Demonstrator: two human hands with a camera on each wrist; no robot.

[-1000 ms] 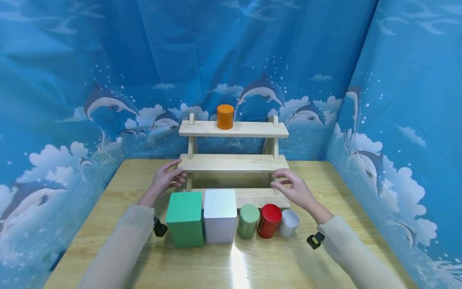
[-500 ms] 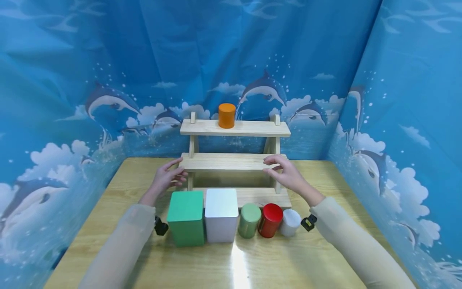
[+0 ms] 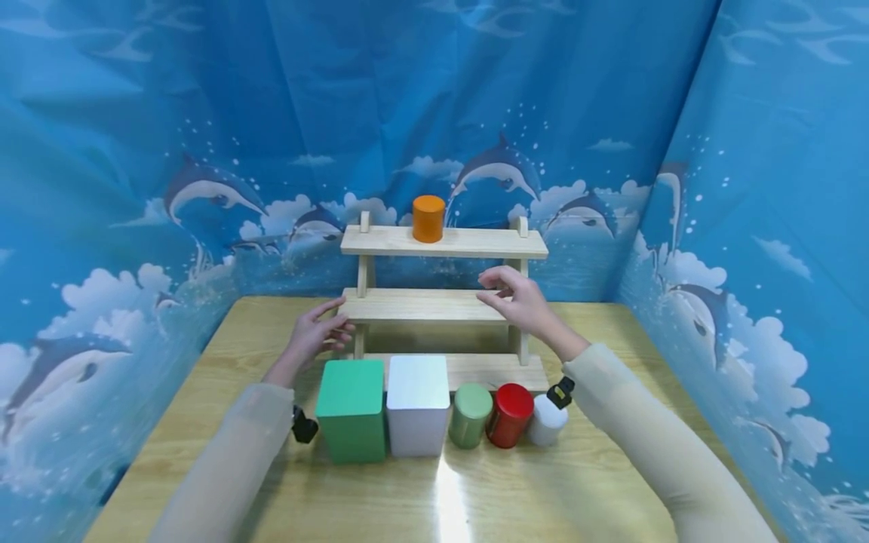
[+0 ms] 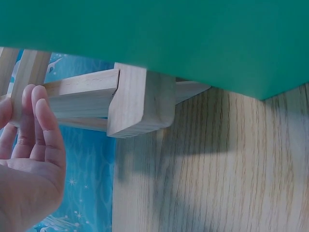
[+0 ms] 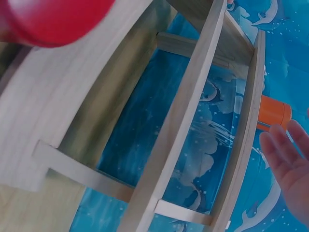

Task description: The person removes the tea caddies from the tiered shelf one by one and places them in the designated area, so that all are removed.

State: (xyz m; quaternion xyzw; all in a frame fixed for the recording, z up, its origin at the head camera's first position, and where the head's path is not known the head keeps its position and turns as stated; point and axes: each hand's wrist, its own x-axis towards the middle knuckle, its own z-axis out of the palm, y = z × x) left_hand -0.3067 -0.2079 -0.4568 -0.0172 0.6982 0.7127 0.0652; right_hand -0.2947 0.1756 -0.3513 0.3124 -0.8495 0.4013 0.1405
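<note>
A three-step wooden display stand (image 3: 407, 303) stands at the back of the table. At its left side, my left hand (image 3: 315, 332) holds the end of the middle shelf (image 4: 30, 72), the thumb on one side and the fingers on the other. Over the right part of that shelf hovers my right hand (image 3: 521, 302), thumb and fingers apart with nothing between them. On the top shelf sits an orange cylinder (image 3: 428, 219), up and left of the right hand. In the right wrist view the fingertips (image 5: 276, 133) appear just beside the orange cylinder (image 5: 274, 112).
Before the stand, a row runs left to right: a green block (image 3: 351, 411), a white block (image 3: 418, 407), a pale green cylinder (image 3: 470, 415), a red cylinder (image 3: 510, 415) and a small white cylinder (image 3: 546, 422). A blue dolphin-print curtain (image 3: 305, 113) surrounds the table.
My right hand has moved left and up, from beside the stand's right end to over the middle shelf. The left hand stays at the shelf end.
</note>
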